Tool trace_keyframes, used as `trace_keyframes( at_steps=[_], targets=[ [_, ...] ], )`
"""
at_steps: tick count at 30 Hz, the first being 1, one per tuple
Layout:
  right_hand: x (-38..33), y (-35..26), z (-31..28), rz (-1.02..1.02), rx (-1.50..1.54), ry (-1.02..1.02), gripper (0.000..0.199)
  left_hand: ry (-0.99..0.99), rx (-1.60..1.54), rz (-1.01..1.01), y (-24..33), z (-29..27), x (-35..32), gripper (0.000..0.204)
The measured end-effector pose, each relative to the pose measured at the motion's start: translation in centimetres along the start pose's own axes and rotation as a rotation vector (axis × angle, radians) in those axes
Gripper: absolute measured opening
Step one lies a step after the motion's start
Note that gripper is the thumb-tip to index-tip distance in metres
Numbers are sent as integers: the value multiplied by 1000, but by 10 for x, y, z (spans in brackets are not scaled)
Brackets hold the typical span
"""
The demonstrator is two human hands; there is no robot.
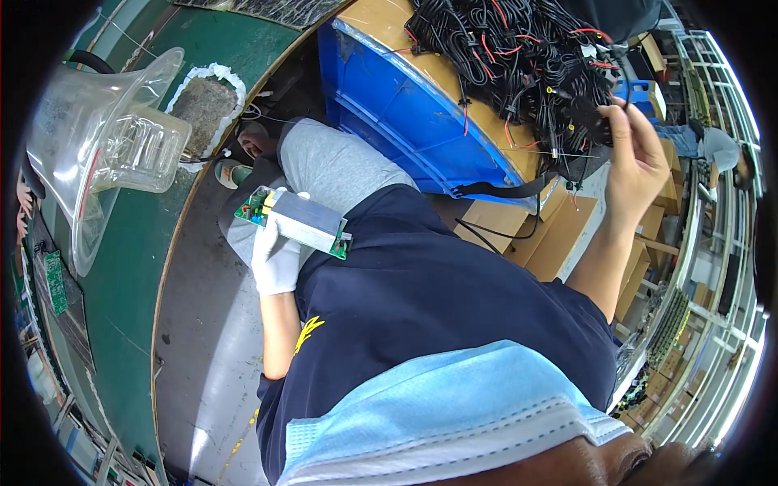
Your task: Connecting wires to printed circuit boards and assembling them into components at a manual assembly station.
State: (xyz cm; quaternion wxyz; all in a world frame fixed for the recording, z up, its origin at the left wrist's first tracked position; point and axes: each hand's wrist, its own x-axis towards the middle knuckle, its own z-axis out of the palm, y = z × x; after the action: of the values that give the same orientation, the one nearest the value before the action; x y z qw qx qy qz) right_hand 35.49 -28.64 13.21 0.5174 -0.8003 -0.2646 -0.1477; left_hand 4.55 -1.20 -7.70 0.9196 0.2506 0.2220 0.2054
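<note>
Seen from above, seated at a green workbench [138, 267]: left hand [275, 255], in a white glove, closed around one end of a green circuit board [296, 221] topped by a flat silver metal plate, fingers wrapped beneath the board and thumb over its near edge, the whole held level just above a grey-trousered knee [332, 166]. Right hand [640, 158], bare, raised well away on the far side of the body, fingers curled and pinched on a thin black cable [626, 85] drawn up from a dense tangle of black and red wires [519, 57]. Tangle heaped directly ahead of that hand, spilling over a cardboard box [389, 24] resting on a blue plastic crate [405, 105]. More cardboard cartons [559, 235] stacked just below the right wrist. Off to the outer side of the left hand, on the workbench, a clear plastic funnel-shaped cover [105, 138] lying on its side, with a foam-edged mat [203, 101] just beyond it. Between the two hands, a dark blue shirt [438, 308] and the top of a light blue face mask [446, 397] filling the lower view. Past the right hand, metal shelving [721, 267] curving along the edge, another person [713, 150] partly visible there.
</note>
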Motion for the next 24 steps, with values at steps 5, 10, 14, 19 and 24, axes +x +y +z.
trace_keyframes(
  at_steps=[5, 10, 14, 19, 24],
  targets=[
    [11, -24, -38, 60, 136, 60, 23, -23, -5, -19, 0, -2, 0, 65],
    [14, -62, -49, 83, 415, -235, 26, -54, -64, -37, 0, -10, 1, 65],
    [7, -99, 15, 122, 440, -572, 32, -78, -80, -32, 0, -14, -2, 64],
    [-14, -99, 113, 127, 567, -1122, 22, -19, -34, 65, 5, -6, -14, 66],
    [-45, -118, 199, -334, 695, -1506, 15, 29, -114, 91, 10, -28, -37, 58]
  ],
)
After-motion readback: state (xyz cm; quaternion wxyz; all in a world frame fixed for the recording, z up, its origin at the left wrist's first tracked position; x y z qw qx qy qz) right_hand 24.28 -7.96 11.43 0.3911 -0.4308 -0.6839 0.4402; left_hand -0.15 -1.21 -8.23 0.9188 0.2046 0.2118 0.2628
